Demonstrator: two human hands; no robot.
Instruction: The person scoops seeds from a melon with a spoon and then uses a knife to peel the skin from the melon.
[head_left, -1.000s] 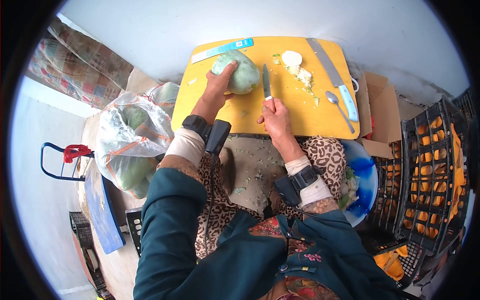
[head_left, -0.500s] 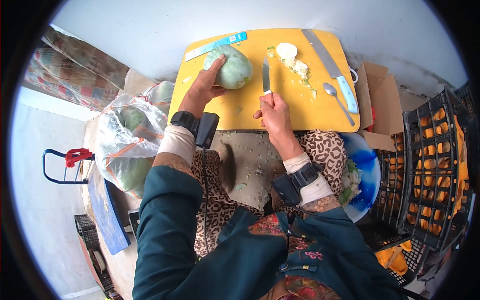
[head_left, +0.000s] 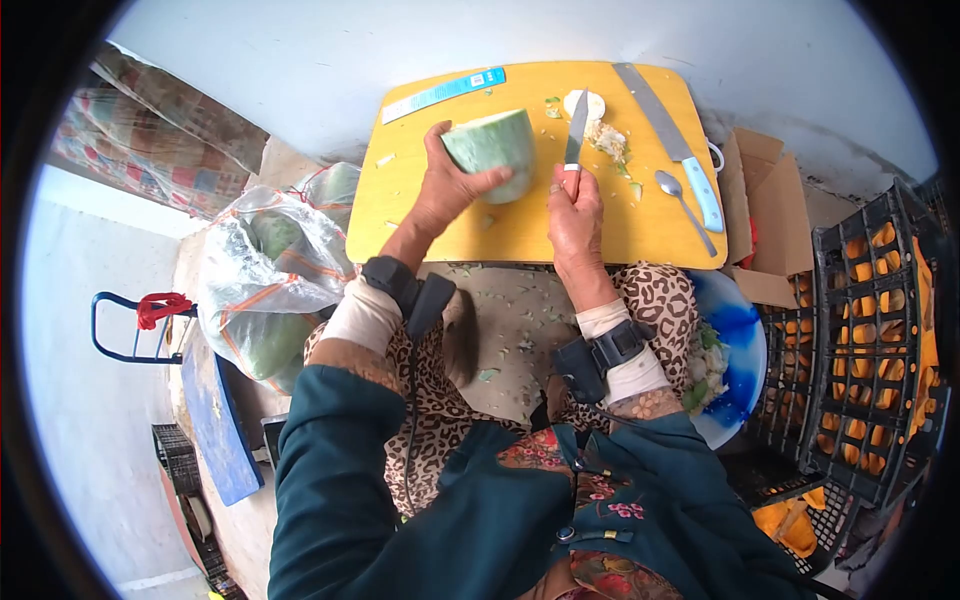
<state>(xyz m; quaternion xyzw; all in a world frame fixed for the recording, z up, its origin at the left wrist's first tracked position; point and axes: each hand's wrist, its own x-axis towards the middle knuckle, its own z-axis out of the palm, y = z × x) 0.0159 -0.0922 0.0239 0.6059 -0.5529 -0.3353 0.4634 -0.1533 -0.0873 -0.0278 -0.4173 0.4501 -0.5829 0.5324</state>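
On the left side of the yellow table (head_left: 390, 215), my left hand (head_left: 447, 188) grips a pale green melon (head_left: 500, 155). The melon is tilted, and a cut, whitish face shows along its upper edge. My right hand (head_left: 577, 215) is closed round the handle of a small knife (head_left: 577, 135), its blade pointing up and away from me. Behind the blade tip lies a round white cut piece (head_left: 595, 104), with pale seedy pulp (head_left: 607, 140) beside it. A large knife with a light blue handle (head_left: 702, 193) and a metal spoon (head_left: 685, 208) lie on the right.
A blue-and-white ruler-like strip (head_left: 440, 96) lies at the table's back left. Clear bags of melons (head_left: 262, 290) stand to my left. On my right are a cardboard box (head_left: 782, 215), a blue-and-white basin (head_left: 745, 350) with scraps, and black crates (head_left: 865, 340) holding orange pieces.
My left hand has turned the melon, so its cut face now shows at the top, and moved it slightly right. My right hand has shifted right with the small knife.
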